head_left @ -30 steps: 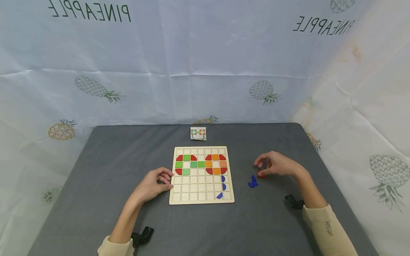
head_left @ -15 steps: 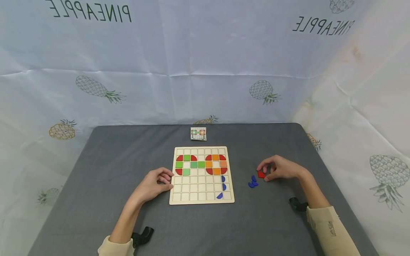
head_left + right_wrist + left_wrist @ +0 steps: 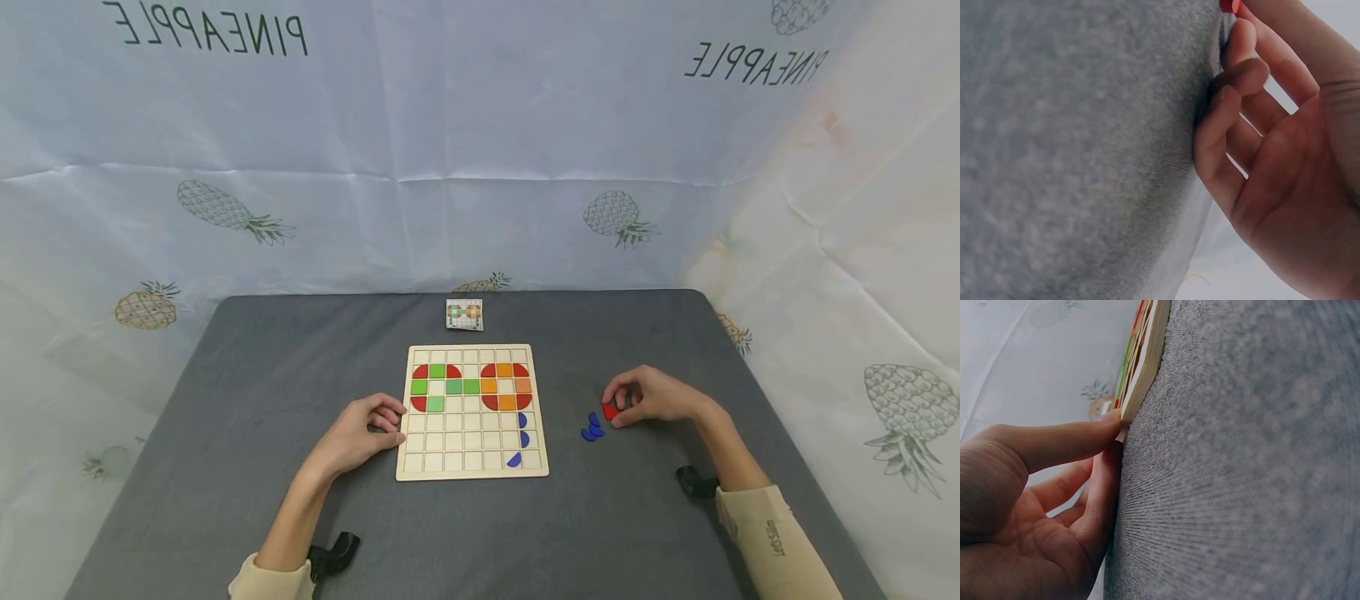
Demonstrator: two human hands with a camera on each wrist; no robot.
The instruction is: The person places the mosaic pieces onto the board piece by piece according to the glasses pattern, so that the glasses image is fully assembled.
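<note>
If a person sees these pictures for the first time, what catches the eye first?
The wooden board in the middle of the grey table, with red, green and orange pieces in its upper rows. The left hand touches its left edge. To its right, the right hand pinches a red piece beside loose blue pieces.

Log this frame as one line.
left hand: resting against board edge | right hand: pinching red piece on table | blue pieces: beside it
</note>
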